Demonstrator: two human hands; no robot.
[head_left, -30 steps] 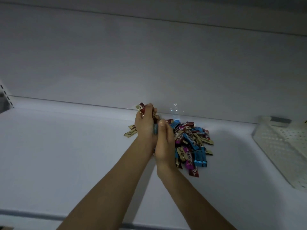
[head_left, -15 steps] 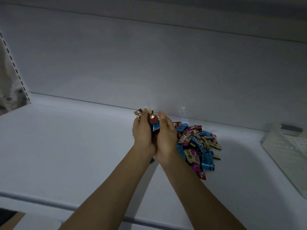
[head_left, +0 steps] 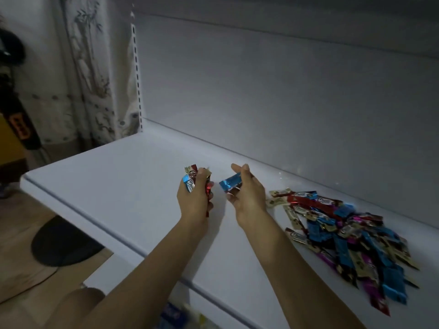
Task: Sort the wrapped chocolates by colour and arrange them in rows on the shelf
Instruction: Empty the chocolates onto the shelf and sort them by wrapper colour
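Note:
My left hand [head_left: 194, 200] grips a small bunch of wrapped chocolates [head_left: 191, 180], with blue, brown and red wrappers poking out of the fist. My right hand [head_left: 247, 193] pinches a single blue chocolate [head_left: 230, 184] between thumb and fingers, a hand's width to the right of the left hand. Both hands hover above the white shelf [head_left: 118, 176]. A mixed pile of chocolates [head_left: 344, 236] in blue, red, purple and gold wrappers lies on the shelf to the right of my right hand.
The shelf's front edge [head_left: 78, 214] runs diagonally at the left, with wooden floor and a dark round mat [head_left: 61, 243] below. A patterned curtain [head_left: 90, 74] hangs behind the slotted shelf upright [head_left: 136, 74]. The grey back panel [head_left: 285, 103] closes off the rear.
My hands, pressed together around the chocolates before, have parted. The right hand now holds one blue chocolate. The view has swung left, so the pile sits further right.

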